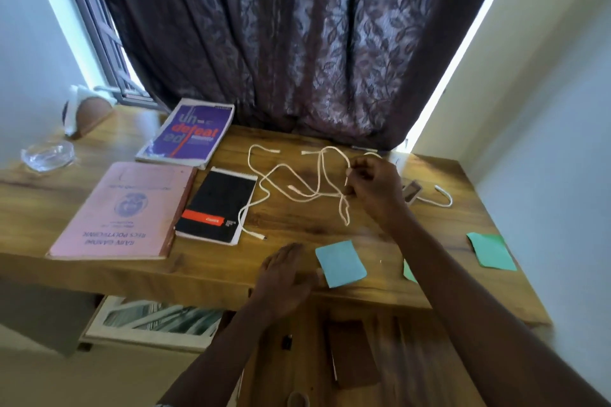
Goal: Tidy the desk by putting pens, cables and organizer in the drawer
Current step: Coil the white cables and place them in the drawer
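White cables (291, 182) lie tangled across the middle of the wooden desk (211, 261). My right hand (373, 188) is over their right end, its fingers pinched on a cable loop. Another short white cable (441, 198) curls to the right of that hand, next to a small brown object (411, 190). My left hand (284, 277) rests flat on the desk's front edge with fingers apart and nothing in it. Below the edge the drawer (350, 353) stands open, with dark brown items blurred inside. No pens are clearly visible.
A pink folder (122, 211), a black notepad (216, 205) and a purple book (191, 134) lie at the left. Blue (340, 263) and green (492, 251) paper notes sit near the front. A glass dish (48, 154) is far left; a curtain (297, 43) hangs behind.
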